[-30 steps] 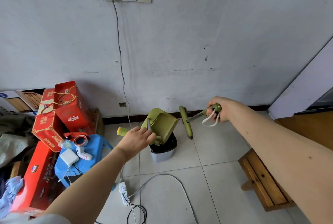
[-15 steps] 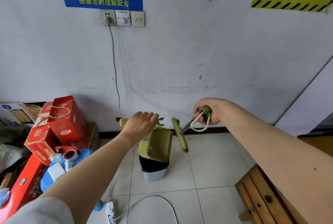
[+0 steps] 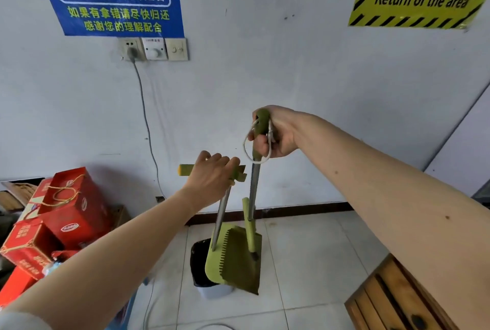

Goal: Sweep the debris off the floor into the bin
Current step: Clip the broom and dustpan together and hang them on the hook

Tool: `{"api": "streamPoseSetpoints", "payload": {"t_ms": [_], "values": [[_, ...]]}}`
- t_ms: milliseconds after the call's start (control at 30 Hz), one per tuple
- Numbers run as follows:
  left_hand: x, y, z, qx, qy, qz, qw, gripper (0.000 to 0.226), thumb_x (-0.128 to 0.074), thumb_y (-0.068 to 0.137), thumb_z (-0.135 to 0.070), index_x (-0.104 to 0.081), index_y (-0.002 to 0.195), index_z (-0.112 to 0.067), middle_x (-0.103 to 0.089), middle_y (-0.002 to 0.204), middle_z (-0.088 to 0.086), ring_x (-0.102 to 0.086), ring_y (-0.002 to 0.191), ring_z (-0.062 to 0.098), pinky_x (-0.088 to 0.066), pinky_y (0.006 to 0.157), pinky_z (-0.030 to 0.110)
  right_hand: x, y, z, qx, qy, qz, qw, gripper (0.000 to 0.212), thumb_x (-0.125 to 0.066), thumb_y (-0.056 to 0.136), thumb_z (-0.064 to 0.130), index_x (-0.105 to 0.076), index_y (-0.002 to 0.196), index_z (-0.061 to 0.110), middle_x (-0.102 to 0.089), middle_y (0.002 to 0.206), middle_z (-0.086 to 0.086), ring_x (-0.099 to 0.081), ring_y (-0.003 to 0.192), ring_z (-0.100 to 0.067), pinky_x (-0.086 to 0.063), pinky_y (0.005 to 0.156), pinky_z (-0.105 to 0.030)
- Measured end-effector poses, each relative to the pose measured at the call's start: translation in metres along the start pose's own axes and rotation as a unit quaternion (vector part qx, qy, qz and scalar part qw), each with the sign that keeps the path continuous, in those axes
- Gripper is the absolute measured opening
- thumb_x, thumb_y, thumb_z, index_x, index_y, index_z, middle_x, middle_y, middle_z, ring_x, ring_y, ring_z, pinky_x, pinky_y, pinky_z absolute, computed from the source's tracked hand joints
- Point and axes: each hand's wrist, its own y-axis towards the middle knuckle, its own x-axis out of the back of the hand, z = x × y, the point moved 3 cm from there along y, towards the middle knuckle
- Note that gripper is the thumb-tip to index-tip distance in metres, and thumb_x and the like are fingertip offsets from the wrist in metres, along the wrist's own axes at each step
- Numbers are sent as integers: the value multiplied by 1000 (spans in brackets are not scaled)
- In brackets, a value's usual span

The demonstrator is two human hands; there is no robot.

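My left hand [image 3: 212,175] grips the green crossbar handle of a long-handled dustpan. Its green toothed pan [image 3: 233,260] hangs tipped over a small grey bin [image 3: 212,291] lined with a black bag, standing on the tiled floor by the wall. My right hand [image 3: 273,134] is closed around the green grip of the broom, a white cord loop dangling from it. The broom's metal pole [image 3: 255,186] runs almost straight down, and its green head [image 3: 250,226] rests against the pan's upper right edge. No debris shows on the tiles.
Red gift boxes [image 3: 66,213] are stacked at the left by the wall. A grey cable [image 3: 144,117] drops from the wall socket down to the floor. A wooden bench [image 3: 397,300] fills the lower right. White tiles lie around the bin.
Both hands have risen. The broom swung from slanting beside the bin to nearly upright with its head against the pan. The pan hangs steeper over the bin. The view tilted up the wall.
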Motion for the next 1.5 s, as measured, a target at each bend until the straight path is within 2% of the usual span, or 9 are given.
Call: {"api": "streamPoseSetpoints", "payload": {"t_ms": [167,400,667,833,967,1100,1167,1400,1500], "values": [[-25,46,29,28,-46,-16,998,33,-65,81,-33,-51,109,-24,-63,88,-7,-58,87,22,-41,83,40,-2,25,57,17,-73,58,995,18,-46,76,28,-47,74,10,-29,57,2,-28,34,-11,-31,35,-16],[-57,116,59,67,-128,-5,990,32,-62,84,-31,-49,113,-23,-62,99,-5,-55,98,24,-34,92,42,30,31,141,97,-78,12,992,30,-36,85,36,-49,77,10,-26,45,4,-23,31,-9,-26,35,-14],[-74,191,59,53,-168,-10,984,25,-58,73,-32,-48,95,-22,-56,80,-6,-52,80,23,-37,78,38,79,49,188,126,-106,-16,986,40,-23,89,37,-50,73,11,-22,41,4,-16,31,-10,-18,40,-14],[-84,237,54,52,-218,0,975,39,-39,69,-50,-49,93,-21,-55,79,-7,-48,80,22,-38,83,40,113,70,205,131,-112,1,985,35,-24,87,34,-48,74,11,-22,42,3,-16,30,-11,-17,42,-15],[-86,280,44,65,-232,18,970,48,-38,66,-61,-49,92,-22,-49,80,-11,-45,85,18,-35,92,40,148,83,223,175,-149,2,973,39,-21,88,36,-49,73,12,-21,40,3,-13,32,-12,-15,47,-19],[-87,331,30,106,-228,47,967,66,-37,68,-87,-47,84,-24,-52,79,-12,-44,86,15,-30,87,34,187,89,245,201,-170,8,965,42,-19,89,38,-49,74,12,-22,39,2,-14,31,-12,-21,43,-16],[-84,355,26,149,-231,15,962,69,-35,65,-91,-48,74,-23,-53,70,-11,-46,80,12,-30,85,33,201,92,258,213,-179,37,960,44,-19,90,39,-49,74,12,-22,39,2,-14,30,-12,-25,41,-15],[-77,408,15,219,-217,-57,950,51,-53,74,-67,-41,57,-21,-45,55,-11,-47,70,14,-34,88,33,235,105,285,311,-173,62,932,54,-22,98,50,-54,93,7,-24,44,0,-18,35,-15,-31,43,-19],[-79,420,17,227,-211,-63,949,49,-56,76,-63,-42,57,-20,-46,54,-10,-48,70,14,-33,87,33,243,108,289,369,-112,53,921,33,-32,100,35,-52,94,9,-36,47,-4,-31,37,-18,-40,48,-24]]}}
